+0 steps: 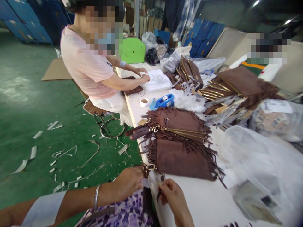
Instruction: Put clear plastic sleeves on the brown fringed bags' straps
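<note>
A brown fringed bag [183, 159] lies flat near the edge of the white table, a metal ring clasp [151, 167] at its left corner. My left hand [127, 184] is closed beside that clasp, on what looks like the bag's brown strap; a small translucent whitish piece [145, 183] shows at its fingertips. Just below the bag, my right hand [174, 197] pinches a thin dark strip [158, 194]. The strip's far end is hard to make out. Directly behind lies a second fringed bag [181, 121] with gold zippers and a bundled strap [139, 131].
A blue tape dispenser [163, 101] and a tape roll [144, 101] stand beyond the bags. Clear plastic bags [251, 151] cover the right side, near more brown bags [241, 80]. Across the table, a seated person [88, 64] presses a white packet [157, 79]. Scraps litter the green floor.
</note>
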Tool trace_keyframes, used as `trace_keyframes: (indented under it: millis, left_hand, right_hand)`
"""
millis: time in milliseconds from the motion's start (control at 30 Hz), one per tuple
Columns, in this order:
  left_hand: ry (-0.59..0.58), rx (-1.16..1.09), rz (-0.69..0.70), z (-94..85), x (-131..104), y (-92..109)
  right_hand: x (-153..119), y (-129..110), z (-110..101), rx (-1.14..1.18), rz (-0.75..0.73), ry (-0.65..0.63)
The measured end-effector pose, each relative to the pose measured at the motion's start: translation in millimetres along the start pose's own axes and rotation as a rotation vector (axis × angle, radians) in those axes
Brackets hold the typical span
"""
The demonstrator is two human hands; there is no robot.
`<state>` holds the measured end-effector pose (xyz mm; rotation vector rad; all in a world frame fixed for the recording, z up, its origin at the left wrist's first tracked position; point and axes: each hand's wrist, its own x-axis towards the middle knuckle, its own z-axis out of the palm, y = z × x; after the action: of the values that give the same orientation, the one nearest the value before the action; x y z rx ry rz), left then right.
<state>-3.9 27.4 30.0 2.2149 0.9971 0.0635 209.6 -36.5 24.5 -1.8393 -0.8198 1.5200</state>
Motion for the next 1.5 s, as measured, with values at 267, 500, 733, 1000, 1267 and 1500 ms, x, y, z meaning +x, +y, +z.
trace_keyframes:
  millis: [267,500,733,1000,1267,1500]
  left_hand:
    - [-0.058,0.140,0.041,5.9,-1,2]
    - [-0.066,0.094,0.049,9.0,-7,-3]
    - [-0.050,0.061,0.040,10.3,-15,-6]
    - [-0.038,0.042,-0.005,13.1,-14,-7]
    - [-0.011,-0.095,-0.080,12.6,-13,-4]
    - [-0.056,-0.711,-0.318,31.4,-4,3]
  right_hand:
    - [-7,8,31,0.703,0.083,-0.033]
    - [-5,14,41,0.726,0.055,0.101]
    - [-8,12,45,0.728,0.054,0.150]
    - [-5,15,45,0.695,0.034,0.162]
    - [-4,14,49,0.580,0.004,0.174]
    - [-2,19,46,0.482,-0.020,0.184]
